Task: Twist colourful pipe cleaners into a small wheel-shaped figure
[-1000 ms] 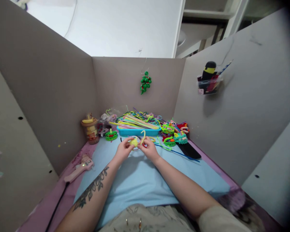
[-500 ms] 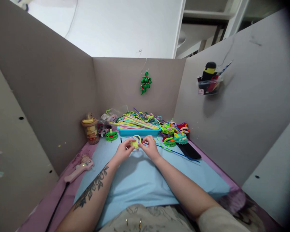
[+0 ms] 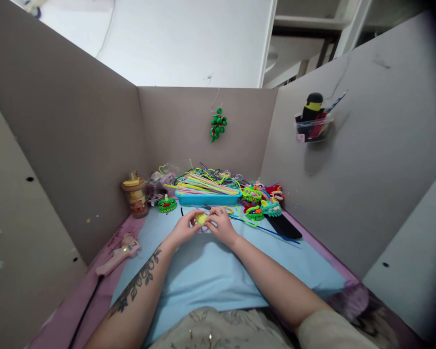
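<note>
A small fuzzy yellow pipe-cleaner piece (image 3: 201,219) is pinched between my two hands above the blue cloth (image 3: 218,271). My left hand (image 3: 185,228) grips its left side with thumb and fingers. From the right, my right hand (image 3: 221,226) closes on the other edge, fingers bent over it. Thin purple strands stick out around the piece, partly hidden by my fingers. Just behind my right hand lies what looks like a pair of scissors with a yellow handle (image 3: 229,210).
Behind my hands stands a blue tray (image 3: 209,199) heaped with pipe cleaners (image 3: 207,184). Several fuzzy figures (image 3: 271,208) sit at right beside a black flat object (image 3: 284,226). A green figure (image 3: 167,204), a cup (image 3: 136,198) and a pink glue gun (image 3: 119,254) are at left. Grey panels enclose the table.
The pale yellow strand that looped above the piece no longer shows. My right hand has turned and moved slightly left, its fingers now closer over the piece.
</note>
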`<state>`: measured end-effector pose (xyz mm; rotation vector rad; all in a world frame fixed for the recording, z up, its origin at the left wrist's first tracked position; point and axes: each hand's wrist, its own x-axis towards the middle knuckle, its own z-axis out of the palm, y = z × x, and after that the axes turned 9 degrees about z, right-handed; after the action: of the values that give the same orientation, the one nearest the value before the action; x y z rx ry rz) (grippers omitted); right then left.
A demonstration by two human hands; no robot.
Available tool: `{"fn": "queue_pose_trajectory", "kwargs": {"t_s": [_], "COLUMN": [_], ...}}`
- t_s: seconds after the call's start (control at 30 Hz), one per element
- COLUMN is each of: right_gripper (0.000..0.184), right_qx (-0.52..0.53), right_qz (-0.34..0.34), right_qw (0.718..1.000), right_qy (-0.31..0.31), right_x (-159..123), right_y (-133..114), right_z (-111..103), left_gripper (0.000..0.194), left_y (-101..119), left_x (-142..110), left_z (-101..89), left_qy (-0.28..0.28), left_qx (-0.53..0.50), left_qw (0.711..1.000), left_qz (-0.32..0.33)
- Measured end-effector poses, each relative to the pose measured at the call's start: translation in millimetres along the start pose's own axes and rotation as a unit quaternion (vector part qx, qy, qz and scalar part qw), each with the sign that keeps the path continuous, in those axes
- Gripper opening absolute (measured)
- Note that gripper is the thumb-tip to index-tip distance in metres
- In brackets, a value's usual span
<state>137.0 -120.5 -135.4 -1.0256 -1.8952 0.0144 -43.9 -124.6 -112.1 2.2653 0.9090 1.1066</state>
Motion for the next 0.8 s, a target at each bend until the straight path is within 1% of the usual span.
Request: {"fn": "queue_pose_trajectory", "kwargs": {"t_s": [0.07, 0.17, 0.23, 0.3, 0.4, 0.5, 0.57, 0.7, 0.8], "right_gripper": [0.006, 0.007, 0.009, 0.011, 0.012, 0.012, 0.011, 0.012, 0.012], "right_qx": [0.009, 0.011, 0.009, 0.006, 0.000, -0.002, 0.002, 0.012, 0.004], "right_qz": [0.011, 0.027, 0.037, 0.043, 0.044, 0.041, 0.044, 0.066, 0.066], "right_qw": [1.000, 0.999, 0.999, 0.999, 0.999, 0.999, 0.999, 0.996, 0.995], "right_qy": [0.006, 0.020, 0.027, 0.028, 0.021, 0.017, 0.022, 0.058, 0.073], "right_x": [0.1, 0.1, -0.2, -0.6, -1.1, -1.1, -0.7, 0.1, 0.2], "right_y": [-1.8, -4.7, -6.7, -8.6, -10.5, -10.6, -10.0, -9.4, -9.5], "right_z": [0.3, 1.0, 1.3, 1.3, 1.0, 0.8, 0.6, 0.2, -0.1], "left_gripper": [0.048, 0.048, 0.044, 0.041, 0.035, 0.035, 0.042, 0.060, 0.060], "left_y": [1.4, 4.7, 7.9, 11.4, 15.1, 16.9, 17.9, 20.2, 20.7], "left_x": [-2.0, -5.8, -8.0, -9.3, -9.6, -9.4, -9.7, -10.6, -9.7], "left_z": [1.6, 5.9, 9.1, 11.7, 13.6, 13.7, 14.1, 16.6, 17.6], "left_qy": [0.007, 0.046, 0.051, 0.039, 0.030, 0.030, 0.027, 0.003, -0.009], "left_qx": [0.045, 0.134, 0.185, 0.214, 0.235, 0.247, 0.249, 0.240, 0.237], "left_qw": [0.999, 0.989, 0.981, 0.976, 0.970, 0.967, 0.967, 0.970, 0.969], "left_qz": [0.023, 0.036, 0.012, -0.021, -0.046, -0.045, -0.040, -0.048, -0.072]}}
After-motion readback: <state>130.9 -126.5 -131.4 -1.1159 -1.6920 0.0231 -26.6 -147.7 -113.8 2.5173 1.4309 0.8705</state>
